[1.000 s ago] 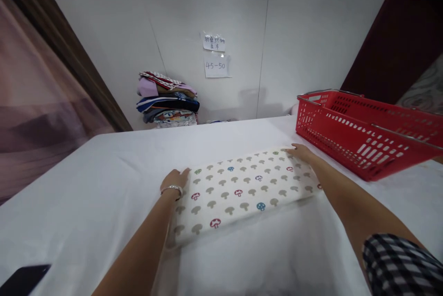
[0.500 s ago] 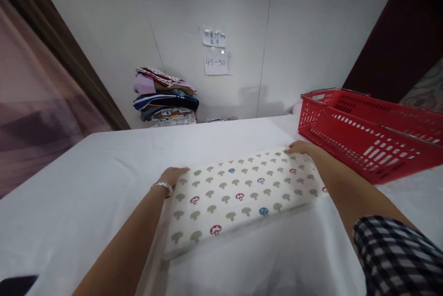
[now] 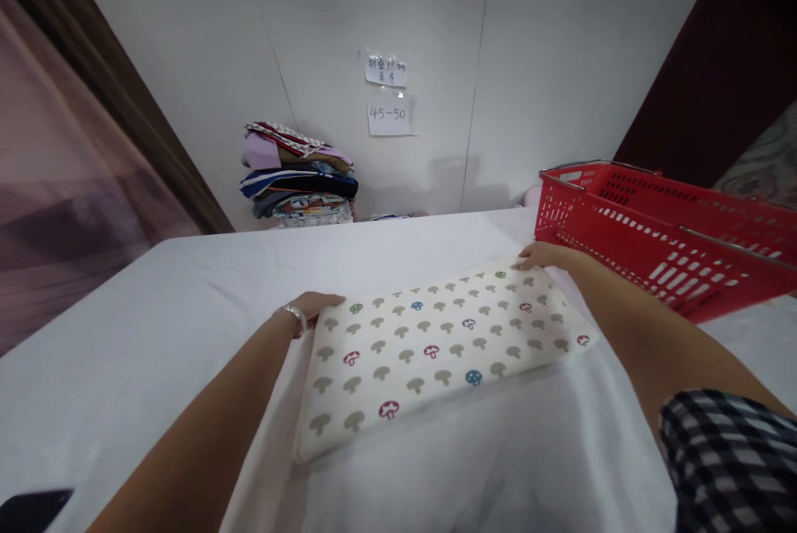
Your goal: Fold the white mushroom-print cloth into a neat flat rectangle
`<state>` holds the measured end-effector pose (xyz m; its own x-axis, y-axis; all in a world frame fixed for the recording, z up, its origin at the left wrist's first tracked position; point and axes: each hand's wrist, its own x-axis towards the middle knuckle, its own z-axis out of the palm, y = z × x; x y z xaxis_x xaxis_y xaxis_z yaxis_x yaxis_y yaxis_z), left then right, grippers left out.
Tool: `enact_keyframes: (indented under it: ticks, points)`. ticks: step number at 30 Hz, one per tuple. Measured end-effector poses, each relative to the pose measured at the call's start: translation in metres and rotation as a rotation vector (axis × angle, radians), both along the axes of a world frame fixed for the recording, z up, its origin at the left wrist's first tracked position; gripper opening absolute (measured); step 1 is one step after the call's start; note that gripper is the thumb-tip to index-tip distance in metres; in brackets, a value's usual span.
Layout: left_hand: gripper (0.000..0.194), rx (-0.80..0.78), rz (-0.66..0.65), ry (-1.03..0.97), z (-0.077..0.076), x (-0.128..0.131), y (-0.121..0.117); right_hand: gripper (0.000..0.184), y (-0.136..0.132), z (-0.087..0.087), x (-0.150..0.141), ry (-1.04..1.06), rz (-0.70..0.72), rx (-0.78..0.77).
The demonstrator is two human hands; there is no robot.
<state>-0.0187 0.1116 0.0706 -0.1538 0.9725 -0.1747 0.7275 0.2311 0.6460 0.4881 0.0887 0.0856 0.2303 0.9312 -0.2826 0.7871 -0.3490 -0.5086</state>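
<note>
A folded cream cloth (image 3: 436, 350) printed with small mushrooms lies flat on the white table (image 3: 187, 300). My left hand (image 3: 315, 306), with a silver bracelet at the wrist, grips the cloth's far left corner. My right hand (image 3: 543, 256) pinches the far right corner. The far edge looks slightly raised off the table. Both forearms stretch along the cloth's short sides.
A red plastic basket (image 3: 653, 238) with metal handles stands at the right, close to my right hand. A pile of folded clothes (image 3: 299, 176) sits against the back wall under two paper notes (image 3: 389, 93). A dark flat object (image 3: 31, 508) lies at the front left edge.
Both hands have slid to the cloth's far corners and closed on them, and the far edge has lifted a little. The view has shifted slightly.
</note>
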Motion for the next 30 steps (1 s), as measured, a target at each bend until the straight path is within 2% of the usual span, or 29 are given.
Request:
enact_keyframes:
  ticks: [3,5,9,13,15,16,17,19,20,22,24,26,28,30]
  points:
    - [0.035,-0.037,-0.044,-0.060,0.021,-0.004,0.000,0.012,-0.001,0.019,0.003,-0.035,0.033,0.020]
    - [0.041,-0.050,-0.066,-0.089,0.041,-0.014,0.004,0.013,-0.001,0.036,0.007,-0.082,0.064,0.085]
    - [0.056,-0.009,-0.207,-0.242,0.098,-0.041,0.014,0.021,-0.001,0.081,0.013,-0.096,0.090,0.260]
    - [0.047,0.314,-0.351,-0.294,0.158,-0.072,0.020,0.022,-0.006,0.127,0.008,-0.136,0.037,0.689]
    - [0.040,0.495,-0.380,-0.252,0.174,-0.088,0.017,0.018,-0.016,0.135,0.000,-0.215,0.050,0.896]
    - [0.040,0.566,-0.388,-0.205,0.175,-0.096,0.013,0.016,-0.023,0.133,-0.004,-0.262,0.081,0.982]
    - [0.041,0.627,-0.396,-0.134,0.171,-0.103,0.007,0.015,-0.032,0.124,-0.010,-0.310,0.126,1.057]
    - [0.043,0.713,-0.428,0.052,0.144,-0.117,-0.010,0.017,-0.052,0.092,-0.020,-0.399,0.244,1.166]
    - [0.042,0.754,-0.457,0.163,0.123,-0.122,-0.022,0.017,-0.063,0.068,-0.025,-0.433,0.296,1.194]
    - [0.036,0.804,-0.557,0.287,0.070,-0.131,-0.049,0.016,-0.088,0.014,-0.033,-0.449,0.378,1.165]
    - [0.029,0.763,-0.661,0.346,0.015,-0.138,-0.079,0.016,-0.113,-0.038,-0.040,-0.415,0.514,1.044]
    - [0.026,0.715,-0.713,0.374,-0.027,-0.144,-0.106,0.019,-0.136,-0.075,-0.045,-0.386,0.595,0.928]
    - [0.026,0.709,-0.684,0.390,-0.049,-0.150,-0.124,0.020,-0.153,-0.094,-0.049,-0.372,0.577,0.881]
    - [0.026,0.733,-0.631,0.417,-0.054,-0.154,-0.133,0.021,-0.163,-0.097,-0.050,-0.374,0.518,0.887]
